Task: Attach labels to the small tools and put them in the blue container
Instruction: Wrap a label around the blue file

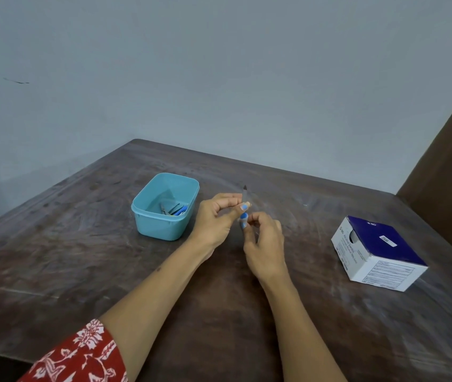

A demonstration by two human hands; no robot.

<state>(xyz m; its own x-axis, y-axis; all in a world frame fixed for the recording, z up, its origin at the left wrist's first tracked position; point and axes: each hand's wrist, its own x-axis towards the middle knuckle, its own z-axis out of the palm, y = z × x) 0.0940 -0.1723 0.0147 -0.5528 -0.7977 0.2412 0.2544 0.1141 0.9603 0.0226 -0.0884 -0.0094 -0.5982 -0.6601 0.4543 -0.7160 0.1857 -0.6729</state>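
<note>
My left hand [216, 219] pinches a small tool [244, 199] between thumb and fingers; its thin metal blade points up and its blue handle [243, 217] hangs below. My right hand [265, 241] has its curled fingertips pinched at the lower end of the handle; a label there is too small to make out. Both hands hover above the table, just right of the blue container [147, 216]. Inside the container lie several small tools [173, 210], some metal, one with a blue handle.
A white and dark blue cardboard box [378, 252] stands on the right side of the dark wooden table [81, 257]. A grey wall runs behind the table. A brown panel [451, 175] rises at the far right.
</note>
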